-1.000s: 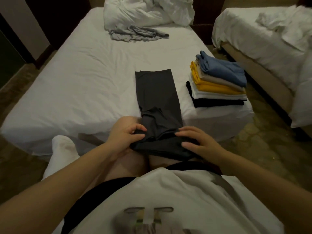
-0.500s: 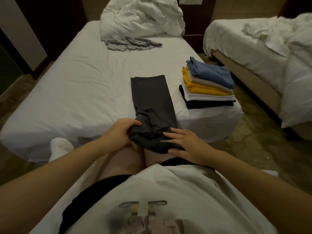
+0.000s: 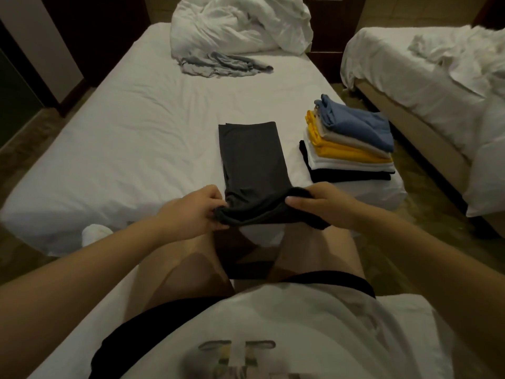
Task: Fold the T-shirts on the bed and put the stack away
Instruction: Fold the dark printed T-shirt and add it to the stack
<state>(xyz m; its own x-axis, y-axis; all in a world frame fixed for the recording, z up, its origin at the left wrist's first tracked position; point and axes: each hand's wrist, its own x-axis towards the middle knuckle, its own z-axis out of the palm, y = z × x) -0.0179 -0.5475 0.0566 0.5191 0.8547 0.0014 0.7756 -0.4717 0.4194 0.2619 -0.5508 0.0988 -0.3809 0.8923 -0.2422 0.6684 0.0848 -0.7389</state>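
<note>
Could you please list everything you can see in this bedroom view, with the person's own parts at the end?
bed: one, white sheet, centre, running away from the camera
duvet: one, white, bundled at the bed's far end
crumpled garment: one, light grey, just in front of the duvet
dark grey T-shirt: one, folded into a long strip, on the bed's near part
stack of folded T-shirts: one, blue on top, then beige, yellow, white, black, at the bed's near right corner
second bed: one, white bedding, to the right
left hand: one, grips the dark grey T-shirt's near end
right hand: one, grips the same end on its right side
</note>
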